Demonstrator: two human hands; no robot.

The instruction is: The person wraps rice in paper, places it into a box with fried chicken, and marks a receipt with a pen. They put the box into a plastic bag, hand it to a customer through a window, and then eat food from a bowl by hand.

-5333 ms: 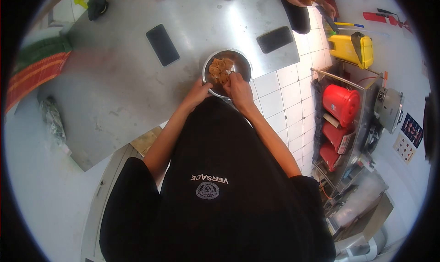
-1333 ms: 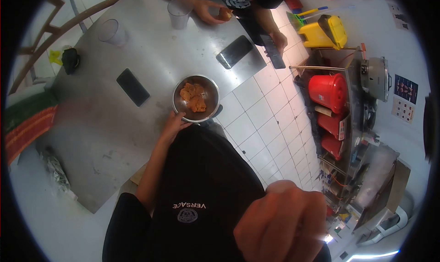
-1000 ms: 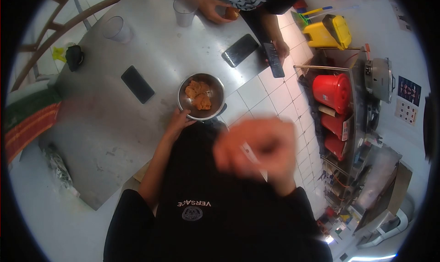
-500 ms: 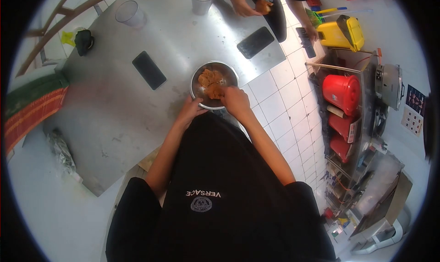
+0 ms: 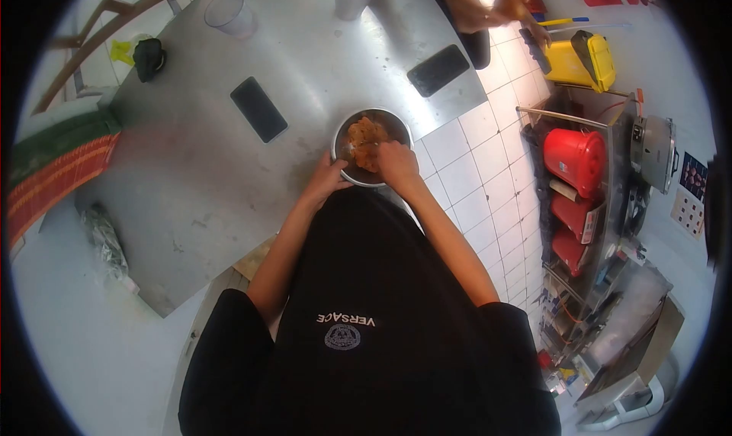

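A round metal bowl (image 5: 340, 123) sits close to my body near the table's edge. Several orange-brown pieces of food (image 5: 366, 137), possibly fried or coated meat, lie inside it. My left hand (image 5: 328, 180) grips the bowl's near left rim, thumb over the edge, the other fingers partly hidden beneath. From the right, my right hand (image 5: 398, 165) reaches over the rim into the bowl. Its fingers are bent and closed at the lowest food piece; the fingertips are mostly hidden.
On the metal table (image 5: 198, 161) lie a black phone (image 5: 259, 109) and another phone (image 5: 438, 70). Two clear plastic cups (image 5: 230, 15) stand farther back. Another person's hand (image 5: 480, 5) is blurred at the top. A rack with red containers (image 5: 576, 161) stands right.
The bowl and both my hands have come slightly closer to my body. The other person's hand has moved right and blurred. The whole view has shifted a little.
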